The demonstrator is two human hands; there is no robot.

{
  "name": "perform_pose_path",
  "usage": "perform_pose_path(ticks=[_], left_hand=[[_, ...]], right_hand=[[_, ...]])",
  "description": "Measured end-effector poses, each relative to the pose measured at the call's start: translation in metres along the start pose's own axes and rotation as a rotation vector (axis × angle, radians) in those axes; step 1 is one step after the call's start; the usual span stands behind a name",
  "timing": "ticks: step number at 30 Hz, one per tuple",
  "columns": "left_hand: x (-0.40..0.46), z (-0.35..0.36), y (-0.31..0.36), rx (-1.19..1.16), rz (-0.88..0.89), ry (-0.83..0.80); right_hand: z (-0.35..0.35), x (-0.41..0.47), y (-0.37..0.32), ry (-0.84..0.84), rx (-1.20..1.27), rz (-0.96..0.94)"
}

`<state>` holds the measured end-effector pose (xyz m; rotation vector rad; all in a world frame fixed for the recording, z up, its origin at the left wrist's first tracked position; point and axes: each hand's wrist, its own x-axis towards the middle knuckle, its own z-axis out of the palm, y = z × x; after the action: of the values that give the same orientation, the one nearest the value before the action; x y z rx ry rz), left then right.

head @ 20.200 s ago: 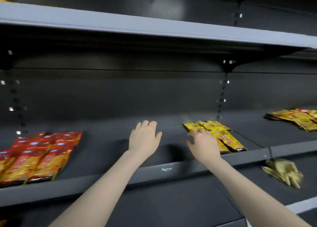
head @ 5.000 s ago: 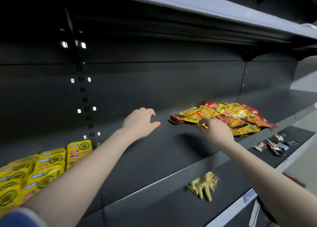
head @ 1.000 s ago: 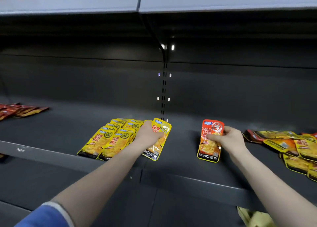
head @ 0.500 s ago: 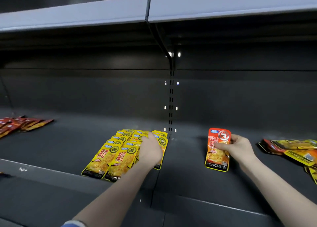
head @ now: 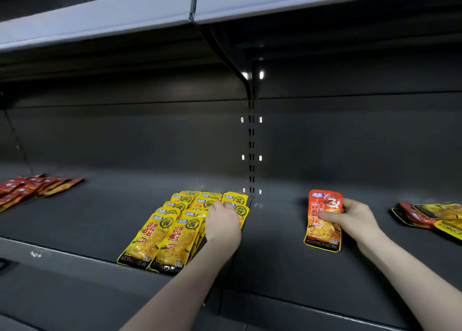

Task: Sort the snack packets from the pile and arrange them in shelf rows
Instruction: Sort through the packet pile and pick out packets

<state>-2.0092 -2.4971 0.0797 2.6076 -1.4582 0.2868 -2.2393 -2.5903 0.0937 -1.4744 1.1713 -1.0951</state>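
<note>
Yellow snack packets (head: 165,235) lie in overlapping rows at the middle of the dark shelf (head: 87,220). My left hand (head: 222,223) rests flat on the right-hand packets of that group, fingers stretched over them. To the right, my right hand (head: 357,220) holds an orange-red packet (head: 322,233) upright-facing just above the shelf, thumb across its front and fingers behind. The mixed pile of yellow and red packets (head: 430,215) lies at the far right edge of the shelf.
A row of red packets (head: 30,185) lies at the far left of the same shelf. A grey upper shelf edge (head: 100,18) hangs overhead. A slotted upright (head: 251,143) splits the back wall between my hands. A lower shelf runs below.
My left hand has laid its yellow packet down on the right side of the yellow rows and now rests on it. The right hand still holds the orange-red packet.
</note>
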Motion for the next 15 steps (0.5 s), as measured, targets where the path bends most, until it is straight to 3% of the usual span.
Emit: perform_pose_path(ticks=[6,15], left_hand=[[-0.006,-0.002,0.000,0.164,0.028,0.026],[-0.010,-0.001,-0.002,0.120,0.024,0.077]], right_hand=[[0.003,-0.001,0.005,-0.022,0.025,0.009],[0.011,-0.007,0.002,-0.072,0.008,0.008]])
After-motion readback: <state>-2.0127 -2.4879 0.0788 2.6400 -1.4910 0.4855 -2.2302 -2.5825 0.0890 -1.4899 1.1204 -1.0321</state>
